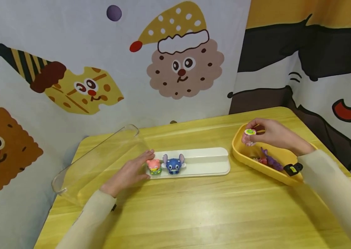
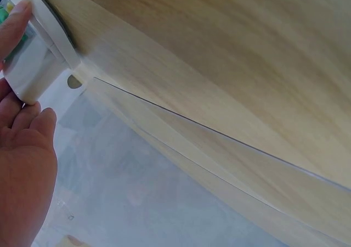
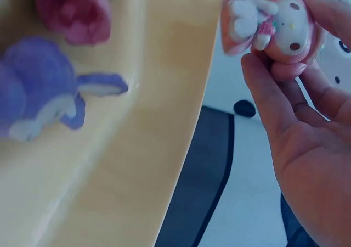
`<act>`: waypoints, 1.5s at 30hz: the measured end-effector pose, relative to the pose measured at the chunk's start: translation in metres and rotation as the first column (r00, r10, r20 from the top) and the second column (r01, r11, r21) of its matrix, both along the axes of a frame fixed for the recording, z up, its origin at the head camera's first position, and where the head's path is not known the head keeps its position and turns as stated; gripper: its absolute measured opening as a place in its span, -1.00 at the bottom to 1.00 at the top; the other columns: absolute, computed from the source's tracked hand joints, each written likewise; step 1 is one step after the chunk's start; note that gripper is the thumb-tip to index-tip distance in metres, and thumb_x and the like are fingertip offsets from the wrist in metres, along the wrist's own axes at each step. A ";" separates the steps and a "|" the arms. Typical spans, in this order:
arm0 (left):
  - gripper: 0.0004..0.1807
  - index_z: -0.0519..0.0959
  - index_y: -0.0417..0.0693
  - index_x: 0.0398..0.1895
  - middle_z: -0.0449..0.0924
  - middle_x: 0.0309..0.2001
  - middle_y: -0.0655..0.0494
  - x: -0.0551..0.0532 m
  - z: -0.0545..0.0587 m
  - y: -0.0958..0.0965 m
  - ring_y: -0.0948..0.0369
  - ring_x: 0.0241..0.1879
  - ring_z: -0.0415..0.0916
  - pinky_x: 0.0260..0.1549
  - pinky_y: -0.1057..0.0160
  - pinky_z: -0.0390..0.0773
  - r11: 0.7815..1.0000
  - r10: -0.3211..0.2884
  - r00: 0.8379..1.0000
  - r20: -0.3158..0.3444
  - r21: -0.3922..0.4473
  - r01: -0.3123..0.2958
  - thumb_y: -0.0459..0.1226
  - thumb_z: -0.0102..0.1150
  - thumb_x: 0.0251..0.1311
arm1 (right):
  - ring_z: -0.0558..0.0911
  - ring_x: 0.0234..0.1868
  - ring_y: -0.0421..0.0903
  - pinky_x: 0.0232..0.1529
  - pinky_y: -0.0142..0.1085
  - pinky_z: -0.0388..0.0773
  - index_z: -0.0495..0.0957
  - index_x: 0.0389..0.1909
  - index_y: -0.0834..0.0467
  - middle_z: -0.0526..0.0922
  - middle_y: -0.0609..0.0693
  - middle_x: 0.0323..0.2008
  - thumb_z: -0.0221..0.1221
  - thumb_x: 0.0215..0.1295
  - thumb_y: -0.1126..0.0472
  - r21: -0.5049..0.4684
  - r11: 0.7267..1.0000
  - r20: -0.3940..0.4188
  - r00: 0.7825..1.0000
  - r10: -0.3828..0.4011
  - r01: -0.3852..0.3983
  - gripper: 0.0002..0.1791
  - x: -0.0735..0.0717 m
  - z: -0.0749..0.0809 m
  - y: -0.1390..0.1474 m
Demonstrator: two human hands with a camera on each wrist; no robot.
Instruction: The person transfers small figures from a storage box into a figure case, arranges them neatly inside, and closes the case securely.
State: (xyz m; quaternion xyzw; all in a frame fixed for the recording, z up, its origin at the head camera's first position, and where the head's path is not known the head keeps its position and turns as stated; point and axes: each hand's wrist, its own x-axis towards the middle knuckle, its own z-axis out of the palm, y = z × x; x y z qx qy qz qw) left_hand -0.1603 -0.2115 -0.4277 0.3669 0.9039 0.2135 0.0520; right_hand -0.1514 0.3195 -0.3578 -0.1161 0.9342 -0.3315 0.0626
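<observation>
The pink-and-white figurine [image 1: 248,138] is in the right hand [image 1: 270,133]: thumb and fingers are closed around it and pinch it. It is held up at the left end of the yellow bin [image 1: 256,165], near the rim. Inside this bin lie a purple figure [image 1: 274,163] with long ears and, just beside it, a pink toy [image 1: 261,160], partly hidden by the bin's wall in the head view.

To the left of the bin, a little apart, the long white tray [image 1: 205,169] lies on the table [image 1: 194,214]. It carries two figures at its left end: a blue one with big ears [image 1: 174,166] and next to it a smaller pink-headed one [image 1: 154,166]. The left hand [image 1: 128,174] grips this end, thumb at one side and fingers at the other. Behind this hand stands a transparent container [image 1: 107,160].
</observation>
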 end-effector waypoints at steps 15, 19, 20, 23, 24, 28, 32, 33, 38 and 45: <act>-0.07 0.33 -0.21 0.53 0.13 0.61 0.00 -0.001 0.000 0.000 -0.05 0.55 0.13 0.41 -0.10 0.34 1.000 -0.006 1.000 -0.008 -0.002 0.006 -0.33 0.57 0.06 | 0.71 0.03 0.14 -0.05 -0.21 0.74 0.59 -0.02 0.21 0.69 0.10 -0.04 0.45 0.28 -0.03 -0.086 0.996 -0.099 0.995 -0.010 0.002 -0.54 0.022 0.013 -0.048; -0.08 0.32 -0.21 0.53 0.13 0.61 0.01 0.000 0.001 -0.001 -0.04 0.56 0.12 0.42 -0.07 0.33 1.000 -0.014 1.000 -0.006 0.006 0.014 -0.34 0.56 0.08 | 0.72 0.00 0.08 -0.10 -0.33 0.70 0.61 -0.07 0.16 0.72 0.04 -0.08 0.48 0.23 -0.08 -0.087 0.996 -0.119 0.993 -0.017 0.006 -0.54 0.025 0.014 -0.061; -0.08 0.32 -0.21 0.53 0.13 0.61 0.01 -0.001 0.001 -0.001 -0.04 0.56 0.12 0.42 -0.07 0.33 1.000 -0.016 1.000 -0.006 0.008 0.016 -0.34 0.56 0.09 | 0.72 -0.01 0.06 -0.11 -0.35 0.69 0.61 -0.08 0.15 0.73 0.03 -0.09 0.48 0.22 -0.09 -0.086 0.996 -0.124 0.992 -0.019 0.008 -0.54 0.026 0.014 -0.064; -0.08 0.31 -0.22 0.54 0.13 0.61 0.00 -0.001 0.002 -0.001 -0.04 0.56 0.11 0.42 -0.07 0.33 1.000 -0.019 1.000 0.000 0.013 0.019 -0.35 0.55 0.09 | 0.73 -0.06 0.00 -0.17 -0.38 0.67 0.62 -0.10 0.12 0.73 -0.02 -0.15 0.51 0.18 -0.11 -0.078 0.997 -0.142 0.990 -0.022 0.011 -0.53 0.028 0.013 -0.076; -0.08 0.31 -0.22 0.54 0.13 0.61 -0.01 -0.001 0.002 0.000 -0.04 0.56 0.11 0.43 -0.07 0.33 1.000 -0.020 1.000 0.002 0.013 0.019 -0.35 0.55 0.10 | 0.72 -0.08 -0.01 -0.18 -0.39 0.66 0.62 -0.11 0.13 0.73 -0.02 -0.16 0.51 0.18 -0.10 -0.078 0.997 -0.146 0.989 -0.016 0.004 -0.53 0.028 0.012 -0.080; -0.07 0.30 -0.23 0.54 0.13 0.61 -0.02 0.000 0.003 -0.001 -0.05 0.57 0.10 0.44 -0.08 0.30 1.000 -0.018 1.000 0.012 0.005 0.018 -0.36 0.55 0.09 | 0.69 -0.13 -0.06 -0.20 -0.36 0.67 0.62 -0.12 0.12 0.71 -0.06 -0.19 0.52 0.15 -0.11 -0.097 0.995 -0.131 0.991 0.010 -0.023 -0.52 0.028 0.009 -0.098; -0.06 0.29 -0.22 0.54 0.12 0.61 -0.02 0.001 0.002 -0.002 -0.06 0.56 0.10 0.43 -0.10 0.31 1.000 -0.012 1.000 0.007 0.002 0.012 -0.35 0.55 0.08 | 0.67 -0.13 -0.09 -0.16 -0.32 0.68 0.63 -0.12 0.10 0.69 -0.07 -0.19 0.53 0.13 -0.10 -0.142 0.988 -0.119 0.992 0.035 -0.052 -0.53 0.028 0.003 -0.114; -0.06 0.29 -0.22 0.54 0.12 0.61 -0.02 0.001 0.002 -0.002 -0.06 0.56 0.11 0.42 -0.10 0.32 1.000 -0.011 1.000 0.003 0.003 0.011 -0.36 0.55 0.08 | 0.66 -0.13 -0.09 -0.14 -0.31 0.68 0.63 -0.12 0.09 0.68 -0.08 -0.19 0.54 0.13 -0.09 -0.156 0.986 -0.118 0.992 0.041 -0.059 -0.54 0.028 0.001 -0.117; -0.05 0.32 -0.24 0.53 0.15 0.59 -0.06 -0.001 0.001 -0.001 -0.09 0.54 0.16 0.37 -0.11 0.38 1.000 -0.016 0.999 -0.029 0.021 0.017 -0.37 0.58 0.03 | 0.68 -0.18 -0.13 -0.21 -0.33 0.70 0.63 -0.17 0.08 0.69 -0.11 -0.24 0.58 0.07 -0.05 -0.178 0.979 -0.152 0.986 0.068 -0.095 -0.55 0.026 -0.008 -0.134; -0.06 0.31 -0.21 0.54 0.14 0.60 -0.01 0.000 0.001 -0.002 -0.06 0.55 0.13 0.40 -0.10 0.35 1.000 -0.007 1.000 -0.001 0.018 0.007 -0.36 0.57 0.06 | 0.69 -0.26 -0.16 -0.30 -0.34 0.69 0.62 -0.23 0.10 0.70 -0.12 -0.30 0.59 0.05 -0.04 -0.153 0.979 -0.170 0.980 0.107 -0.134 -0.56 0.025 -0.019 -0.153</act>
